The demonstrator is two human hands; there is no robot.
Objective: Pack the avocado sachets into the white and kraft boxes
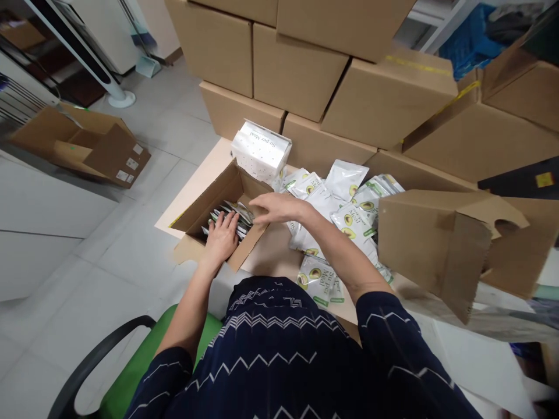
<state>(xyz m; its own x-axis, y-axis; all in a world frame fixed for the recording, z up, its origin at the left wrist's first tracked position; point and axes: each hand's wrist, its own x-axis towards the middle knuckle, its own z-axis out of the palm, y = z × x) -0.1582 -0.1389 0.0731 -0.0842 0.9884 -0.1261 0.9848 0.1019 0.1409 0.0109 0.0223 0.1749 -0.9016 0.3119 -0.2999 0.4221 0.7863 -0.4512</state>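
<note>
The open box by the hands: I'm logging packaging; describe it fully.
The box looks like brown cardboard, oblong and open-topped, with one flap folded outward and yellow along one edge. It stands on the pale surface, holding thin packets on edge. The left hand rests on these; the right hand is at its rim, contact unclear.

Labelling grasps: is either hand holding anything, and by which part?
Left hand lies on upper edges of packets; grip unclear. Right hand is at the edge of the box; can't tell if holding.
</note>
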